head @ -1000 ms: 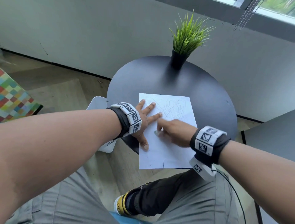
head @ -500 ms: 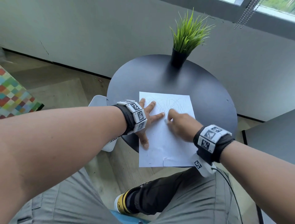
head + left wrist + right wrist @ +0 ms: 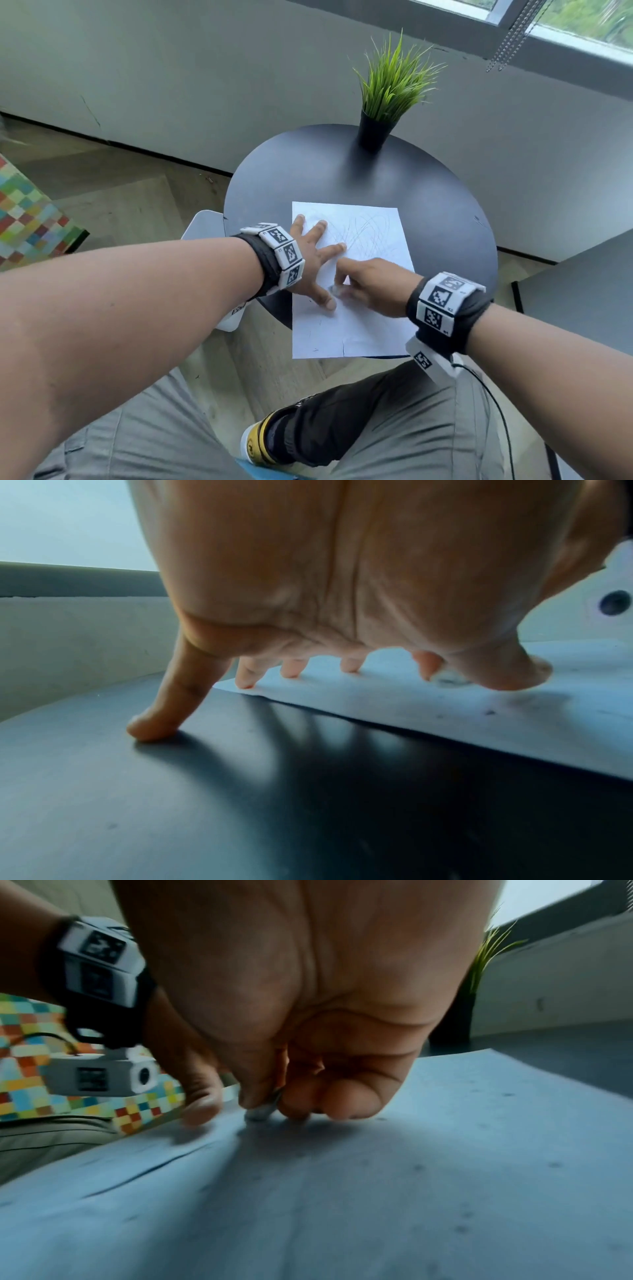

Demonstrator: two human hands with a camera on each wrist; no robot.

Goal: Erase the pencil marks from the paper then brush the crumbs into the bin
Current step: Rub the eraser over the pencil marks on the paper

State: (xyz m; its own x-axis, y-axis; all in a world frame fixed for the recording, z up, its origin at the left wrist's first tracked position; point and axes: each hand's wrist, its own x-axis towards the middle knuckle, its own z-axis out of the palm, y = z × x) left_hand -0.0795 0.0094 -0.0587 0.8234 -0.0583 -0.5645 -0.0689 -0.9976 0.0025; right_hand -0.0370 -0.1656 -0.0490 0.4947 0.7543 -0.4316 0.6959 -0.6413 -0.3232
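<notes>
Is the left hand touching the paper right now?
Touching. The left wrist view shows the left hand with several fingertips planted on the paper, its little finger on the table instead.

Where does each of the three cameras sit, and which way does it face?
Head: worn high, looking down at the paper on the round table; both forearms, left hand, right hand and knees show.
Left wrist: under the palm, facing along spread fingertips on table and paper edge.
Right wrist: under the palm, facing curled fingers whose grip pinches the eraser.
Shared: both wrist views show the paper and eraser.
</notes>
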